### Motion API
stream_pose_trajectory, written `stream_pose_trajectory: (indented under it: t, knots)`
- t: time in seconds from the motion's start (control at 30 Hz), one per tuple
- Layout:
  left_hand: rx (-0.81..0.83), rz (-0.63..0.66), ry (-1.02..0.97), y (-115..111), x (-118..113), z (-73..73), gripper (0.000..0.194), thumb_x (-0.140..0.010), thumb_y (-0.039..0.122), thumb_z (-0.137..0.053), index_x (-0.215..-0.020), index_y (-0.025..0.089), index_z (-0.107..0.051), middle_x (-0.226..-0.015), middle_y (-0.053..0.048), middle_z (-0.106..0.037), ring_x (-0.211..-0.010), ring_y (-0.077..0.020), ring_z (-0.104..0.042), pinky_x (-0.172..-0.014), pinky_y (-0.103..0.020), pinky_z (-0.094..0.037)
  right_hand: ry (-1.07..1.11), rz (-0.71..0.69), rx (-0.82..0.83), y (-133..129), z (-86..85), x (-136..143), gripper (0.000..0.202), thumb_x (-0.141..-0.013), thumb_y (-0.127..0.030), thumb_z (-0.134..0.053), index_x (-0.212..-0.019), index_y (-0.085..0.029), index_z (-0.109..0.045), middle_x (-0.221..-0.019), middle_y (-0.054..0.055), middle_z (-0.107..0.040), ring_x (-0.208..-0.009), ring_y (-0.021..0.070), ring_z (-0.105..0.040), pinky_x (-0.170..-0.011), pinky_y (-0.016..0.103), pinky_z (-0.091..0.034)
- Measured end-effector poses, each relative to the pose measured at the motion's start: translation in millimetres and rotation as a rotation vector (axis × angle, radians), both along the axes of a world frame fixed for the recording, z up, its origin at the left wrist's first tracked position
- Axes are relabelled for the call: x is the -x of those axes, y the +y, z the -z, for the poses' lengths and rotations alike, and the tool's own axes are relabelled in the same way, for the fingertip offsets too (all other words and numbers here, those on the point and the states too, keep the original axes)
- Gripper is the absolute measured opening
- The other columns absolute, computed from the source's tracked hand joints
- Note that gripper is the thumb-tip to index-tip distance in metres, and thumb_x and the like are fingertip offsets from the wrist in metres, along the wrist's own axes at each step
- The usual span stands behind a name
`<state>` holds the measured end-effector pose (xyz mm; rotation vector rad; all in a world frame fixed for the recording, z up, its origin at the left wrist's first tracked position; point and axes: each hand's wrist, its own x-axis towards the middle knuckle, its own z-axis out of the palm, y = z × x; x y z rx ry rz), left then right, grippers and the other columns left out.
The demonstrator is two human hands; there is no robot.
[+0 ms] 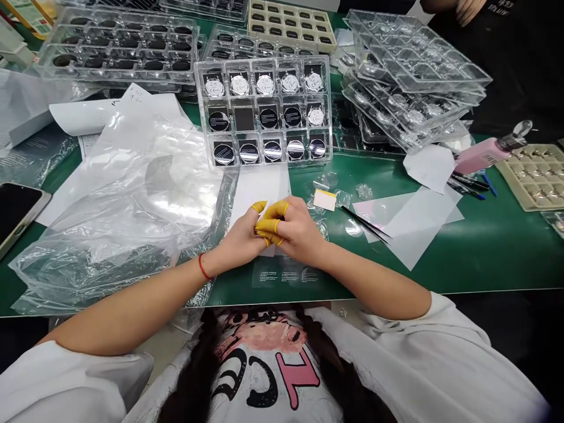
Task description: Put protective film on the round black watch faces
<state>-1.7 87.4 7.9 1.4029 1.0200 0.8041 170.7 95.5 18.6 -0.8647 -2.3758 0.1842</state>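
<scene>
Tray of clear moulded plastic (259, 134), upper centre of the frame: fifteen square pockets, three rows of five; six contain round silvery discs (265, 85), eight round glossy black discs (249, 154), one a plain dark square (244, 119). Cream plastic tray (291, 41), top centre: dark oval pieces (276, 20). Left hand (243, 236) and right hand (303, 232), frame centre, below the clear tray: together, fingertips meeting in yellow stretchy finger covers (277, 209); anything pinched between cannot be made out. Smooth white paper sheet (255, 188), beneath them. Slim black tweezers (365, 224), one pair, right of centre. Crinkled transparent plastic bag (189, 194), left.
</scene>
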Motion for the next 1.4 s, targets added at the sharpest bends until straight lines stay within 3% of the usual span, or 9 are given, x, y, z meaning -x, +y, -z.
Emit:
stream_pose_trajectory:
  t: [0.1,0.2,0.43,0.6,0.73,0.93,1.2,1.4]
  knots:
    - [0.074,-0.04,-0.112,0,-2,0.6,0.05,-0.072,0.02,-0.074,-0.115,0.018,-0.047,-0.095,0.0,-0.062,-0.083,-0.0124,-0.063,-0.072,-0.024,-0.05,0.051,0.087,-0.073,8,9.4,2,0.018,-0.093,-0.022,-0.054,-0.095,-0.027,-0.072,-0.096,0.005,-0.067,-0.091,0.0206,-0.052,-0.082,0.039,-0.038]
    - [0.126,-0.093,-0.206,0,-3,-1.1,0.063,-0.072,0.025,-0.079,-0.123,0.019,-0.042,-0.089,0.002,-0.064,-0.085,-0.0122,-0.065,-0.08,-0.025,-0.052,0.125,0.154,-0.079,11,9.3,-5,0.019,-0.096,-0.027,-0.053,-0.097,-0.028,-0.071,-0.092,0.005,-0.065,-0.088,0.02,-0.052,-0.079,0.038,-0.038]
    - [0.002,-0.026,-0.117,1,4,6.0,0.057,-0.075,0.022,-0.076,-0.124,0.019,-0.048,-0.094,-0.001,-0.066,-0.085,-0.014,-0.065,-0.081,-0.028,-0.053,0.003,0.086,-0.063,-4,12.9,4,0.023,-0.096,-0.027,-0.05,-0.092,-0.03,-0.072,-0.093,0.006,-0.067,-0.092,0.023,-0.052,-0.082,0.042,-0.037]
    - [0.061,-0.069,-0.19,1,-2,6.1,0.06,-0.073,0.028,-0.08,-0.121,0.019,-0.045,-0.091,0.0,-0.066,-0.087,-0.0144,-0.068,-0.087,-0.031,-0.056,0.041,0.247,-0.062,19,15.8,4,0.025,-0.097,-0.031,-0.045,-0.096,-0.026,-0.069,-0.096,0.009,-0.067,-0.092,0.0249,-0.053,-0.083,0.044,-0.037]
    - [0.059,-0.119,-0.189,-2,-2,-2.8,0.061,-0.075,0.033,-0.08,-0.122,0.02,-0.044,-0.092,-0.001,-0.07,-0.091,-0.0173,-0.073,-0.096,-0.037,-0.057,0.106,0.381,-0.008,32,7.6,-14,0.021,-0.096,-0.033,-0.048,-0.093,-0.023,-0.067,-0.092,0.008,-0.067,-0.088,0.0244,-0.055,-0.082,0.043,-0.039]
    - [0.053,-0.118,-0.153,-2,2,-11.1,0.058,-0.08,0.032,-0.076,-0.125,0.02,-0.043,-0.094,-0.004,-0.073,-0.099,-0.0225,-0.075,-0.099,-0.044,-0.057,0.212,0.51,0.056,30,-18.1,-38,0.01,-0.092,-0.029,-0.056,-0.09,-0.025,-0.065,-0.092,0.005,-0.069,-0.089,0.0242,-0.059,-0.084,0.043,-0.045]
    - [-0.075,-0.061,-0.244,0,3,-5.4,0.047,-0.086,0.027,-0.07,-0.12,0.022,-0.037,-0.11,-0.006,-0.071,-0.1,-0.0189,-0.075,-0.101,-0.038,-0.058,0.223,0.525,0.211,31,-18.8,-43,0.012,-0.088,-0.028,-0.057,-0.095,-0.023,-0.066,-0.101,0.007,-0.071,-0.097,0.0258,-0.061,-0.089,0.047,-0.047]
    - [-0.254,0.021,-0.272,1,4,8.9,0.045,-0.091,0.024,-0.063,-0.124,0.027,-0.034,-0.139,-0.011,-0.057,-0.104,-0.0175,-0.074,-0.1,-0.033,-0.059,0.286,0.356,0.526,14,-22.7,-26,0.017,-0.088,-0.029,-0.056,-0.097,-0.019,-0.068,-0.098,0.006,-0.071,-0.094,0.02,-0.063,-0.083,0.037,-0.05]
